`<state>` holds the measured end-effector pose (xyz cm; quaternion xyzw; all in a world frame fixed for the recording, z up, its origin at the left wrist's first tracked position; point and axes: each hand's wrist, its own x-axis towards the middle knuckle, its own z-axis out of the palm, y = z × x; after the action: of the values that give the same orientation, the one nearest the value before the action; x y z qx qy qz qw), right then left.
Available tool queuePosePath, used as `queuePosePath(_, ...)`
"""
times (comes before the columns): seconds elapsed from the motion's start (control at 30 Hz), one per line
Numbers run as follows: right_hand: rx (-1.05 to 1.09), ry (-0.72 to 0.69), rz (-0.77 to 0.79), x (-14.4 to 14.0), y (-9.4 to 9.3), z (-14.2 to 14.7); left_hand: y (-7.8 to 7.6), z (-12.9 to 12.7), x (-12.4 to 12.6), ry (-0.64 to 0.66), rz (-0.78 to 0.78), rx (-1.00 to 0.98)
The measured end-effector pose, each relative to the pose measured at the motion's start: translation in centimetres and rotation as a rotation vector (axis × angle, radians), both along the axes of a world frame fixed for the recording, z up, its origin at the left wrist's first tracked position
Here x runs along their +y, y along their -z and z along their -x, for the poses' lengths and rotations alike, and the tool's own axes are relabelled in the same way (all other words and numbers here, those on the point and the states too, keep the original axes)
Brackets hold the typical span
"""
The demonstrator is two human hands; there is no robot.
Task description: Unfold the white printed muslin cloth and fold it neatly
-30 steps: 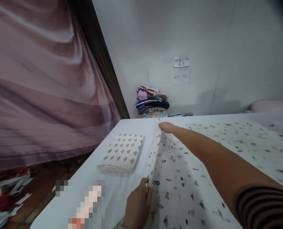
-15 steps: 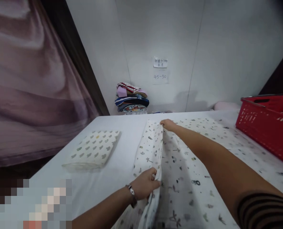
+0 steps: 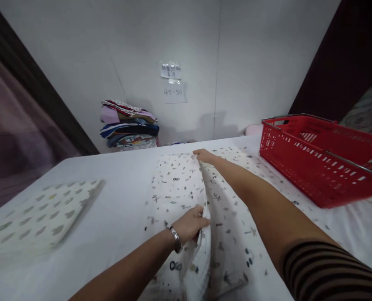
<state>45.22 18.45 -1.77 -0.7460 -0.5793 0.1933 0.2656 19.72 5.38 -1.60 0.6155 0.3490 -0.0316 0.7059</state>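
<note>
A thin white cloth (image 3: 173,177) printed with small grey and green motifs lies spread over the white-covered table, with one edge raised in a fold. My left hand (image 3: 190,223), with a silver bracelet at the wrist, pinches the near part of that edge. At the far end, my right hand (image 3: 204,156) grips the same edge between thumb and fingers. Left of both hands rests a folded cream cloth (image 3: 44,213) with a grey leaf-like print.
A red perforated basket (image 3: 301,161) with metal handles stands on the right. Against the wall is a stack of folded fabrics (image 3: 129,125), below and left of paper notes (image 3: 175,92). A purplish curtain (image 3: 22,138) hangs at the left.
The view has swung right, bringing more of the basket in. Both hands keep hold of the cloth edge, and the panel left of the edge looks wider than before.
</note>
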Motion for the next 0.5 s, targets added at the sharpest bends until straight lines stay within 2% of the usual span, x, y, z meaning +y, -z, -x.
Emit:
queuePosePath(0.17, 0.151, 0.041, -0.072, -1.0, -2.9, -3.2, 1.5, -6.2, -1.2, 0.099, -0.076, 0.006)
queuePosePath(0.33, 0.223, 0.101, -0.185, -1.6, -6.2, -8.0, 3.0, -13.3, -3.4, 0.151, -0.211, 0.027)
queuePosePath(0.43, 0.240, 0.124, -0.235, -2.4, -6.8, -11.1, 4.1, -16.5, -4.9, 0.129, -0.161, -0.002)
queuePosePath(0.5, 0.237, 0.147, -0.216, -3.3, -6.2, -12.7, 4.8, -17.6, -5.8, 0.118, -0.144, 0.005)
